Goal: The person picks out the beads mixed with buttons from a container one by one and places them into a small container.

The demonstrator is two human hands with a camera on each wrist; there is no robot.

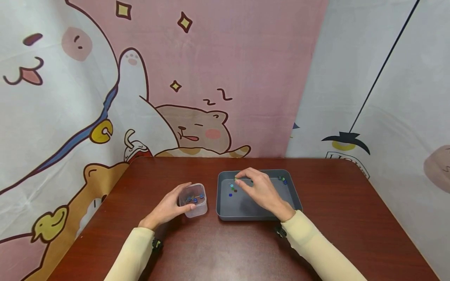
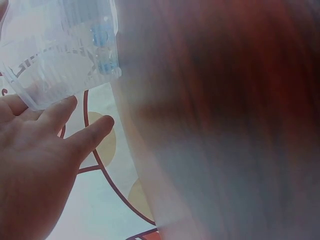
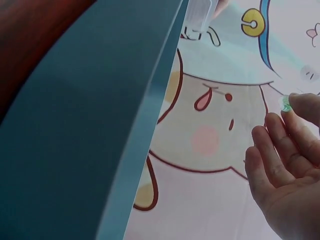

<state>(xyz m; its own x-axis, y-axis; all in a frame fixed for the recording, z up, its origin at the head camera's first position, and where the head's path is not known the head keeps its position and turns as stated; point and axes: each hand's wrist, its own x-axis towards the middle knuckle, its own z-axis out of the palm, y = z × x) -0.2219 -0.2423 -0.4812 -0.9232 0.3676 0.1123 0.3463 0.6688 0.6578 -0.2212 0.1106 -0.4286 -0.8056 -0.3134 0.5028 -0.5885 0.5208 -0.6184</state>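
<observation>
My left hand grips a small clear plastic container, thumb on the near side and fingers around the far side. Several blue marbles lie inside it; the left wrist view shows them as blue spots through the wall. Over the grey tray, my right hand pinches a clear greenish glass marble between thumb and index finger. Below and beside those fingertips, several marbles in blue, green and dark colours lie on the tray's left part.
In the tray's far right corner sits another small group of marbles. The container stands left of the tray on a reddish-brown wooden table. Behind the table hangs a cloth printed with cartoon animals.
</observation>
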